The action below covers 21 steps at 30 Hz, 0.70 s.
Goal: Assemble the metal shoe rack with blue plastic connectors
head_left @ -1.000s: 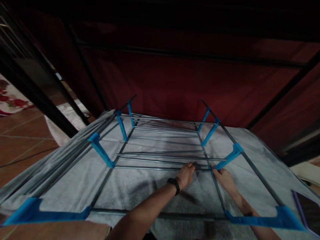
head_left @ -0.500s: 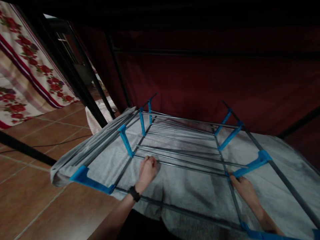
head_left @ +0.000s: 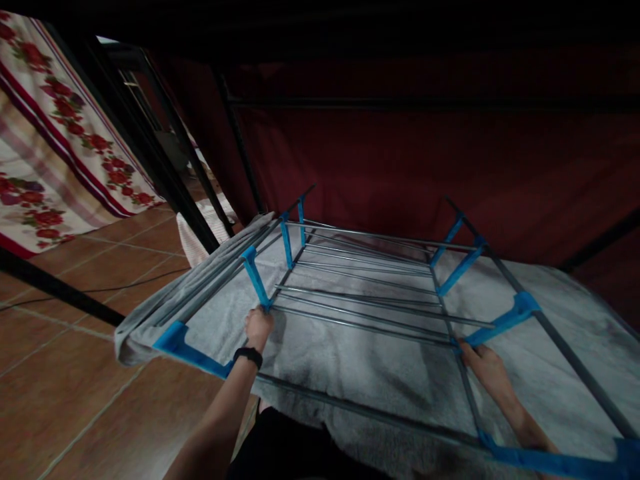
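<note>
A metal rack (head_left: 463, 380) with grey tubes and blue plastic brackets lies across a grey blanket (head_left: 380, 373). My left hand (head_left: 259, 327), a black band on its wrist, is closed around the left tube at the foot of a blue bracket (head_left: 257, 281). On the opposite side, my right hand (head_left: 486, 370) grips the right tube near the lower end of another blue bracket (head_left: 507, 327). Thin metal rods span the two sides. One rod (head_left: 380, 305) lies over the others, its right end resting at the right bracket. My left fingertips are partly hidden.
Black metal posts (head_left: 165, 180) and a dark red cloth (head_left: 380, 167) surround the blanket. At the left hangs a flowered cloth (head_left: 65, 127) over a tiled floor (head_left: 95, 387), where a thin cable (head_left: 115, 287) runs. A pale striped cloth (head_left: 193, 237) lies beyond the posts.
My left hand has moved left along the front rod to the left tube by the blue bracket. The right hand stays at its bracket. The view has shifted slightly.
</note>
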{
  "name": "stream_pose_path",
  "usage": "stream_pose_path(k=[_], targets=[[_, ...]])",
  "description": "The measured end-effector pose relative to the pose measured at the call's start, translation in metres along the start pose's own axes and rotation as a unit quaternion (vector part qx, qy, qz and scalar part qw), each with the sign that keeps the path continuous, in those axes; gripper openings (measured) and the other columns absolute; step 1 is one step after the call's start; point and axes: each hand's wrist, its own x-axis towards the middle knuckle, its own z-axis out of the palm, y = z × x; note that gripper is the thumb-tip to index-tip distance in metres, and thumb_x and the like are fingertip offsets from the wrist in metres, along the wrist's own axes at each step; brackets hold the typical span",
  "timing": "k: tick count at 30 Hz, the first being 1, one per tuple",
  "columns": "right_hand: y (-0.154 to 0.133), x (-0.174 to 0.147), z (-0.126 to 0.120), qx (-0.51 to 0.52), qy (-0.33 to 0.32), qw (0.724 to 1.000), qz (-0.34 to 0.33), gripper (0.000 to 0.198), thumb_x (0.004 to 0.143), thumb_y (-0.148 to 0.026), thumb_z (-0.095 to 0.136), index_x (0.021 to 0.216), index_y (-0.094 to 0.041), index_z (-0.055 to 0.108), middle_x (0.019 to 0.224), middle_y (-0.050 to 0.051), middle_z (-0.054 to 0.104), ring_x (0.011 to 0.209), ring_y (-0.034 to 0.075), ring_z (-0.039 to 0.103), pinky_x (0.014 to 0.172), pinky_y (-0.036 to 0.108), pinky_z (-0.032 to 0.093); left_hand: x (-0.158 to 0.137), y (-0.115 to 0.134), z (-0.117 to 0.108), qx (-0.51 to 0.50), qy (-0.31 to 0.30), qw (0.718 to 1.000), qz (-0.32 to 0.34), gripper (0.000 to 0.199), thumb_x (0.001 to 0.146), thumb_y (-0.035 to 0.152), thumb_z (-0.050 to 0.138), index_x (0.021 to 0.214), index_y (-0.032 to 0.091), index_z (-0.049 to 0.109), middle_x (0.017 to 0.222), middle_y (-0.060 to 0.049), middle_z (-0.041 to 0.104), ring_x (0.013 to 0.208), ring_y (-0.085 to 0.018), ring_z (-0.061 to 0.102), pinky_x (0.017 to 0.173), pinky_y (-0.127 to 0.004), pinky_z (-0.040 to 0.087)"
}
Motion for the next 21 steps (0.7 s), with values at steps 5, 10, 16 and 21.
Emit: stream_pose_path(k=[5,10,16,21], targets=[[0.007,0.005,0.003,0.002,-0.006,1.0,-0.004,0.043,0.081,-0.057,0.041,0.051,-0.028,0.05,0.06,0.011,0.066,0.063,0.026,0.064,0.064,0.035,0.046,0.001,-0.003,0.002,0.06,-0.004,0.998,0.011,0.027,0.088,0.018,0.057,0.111,0.014,0.07,0.109,-0.018,0.069,0.105,-0.036,0.066,0.077,-0.037,0.049],[0.008,0.005,0.001,-0.023,-0.01,1.0,-0.013,0.041,0.083,-0.051,0.042,0.052,-0.026,0.053,0.059,0.01,0.065,0.062,0.025,0.063,0.063,0.035,0.046,0.007,-0.004,0.006,0.064,0.022,0.998,0.018,0.025,0.094,0.024,0.05,0.108,0.015,0.07,0.101,-0.016,0.07,0.092,-0.029,0.066,0.069,-0.032,0.044],[-0.007,-0.004,-0.009,-0.055,0.005,0.997,-0.06,0.034,0.085,-0.04,0.045,0.069,-0.024,0.07,0.052,0.007,0.059,0.058,0.025,0.062,0.058,0.034,0.044,0.013,-0.006,0.004,0.038,0.023,0.997,0.057,0.021,0.091,0.018,0.052,0.102,0.014,0.07,0.092,-0.012,0.072,0.086,-0.023,0.066,0.068,-0.027,0.041],[-0.014,-0.005,-0.011,-0.071,-0.005,0.994,-0.086,0.031,0.084,-0.037,0.047,0.076,-0.022,0.074,0.052,0.006,0.059,0.059,0.025,0.064,0.058,0.033,0.042,0.016,-0.006,0.001,-0.038,0.016,0.997,0.067,0.018,0.081,0.016,0.053,0.088,0.015,0.069,0.076,-0.009,0.07,0.076,-0.022,0.067,0.066,-0.027,0.043]])
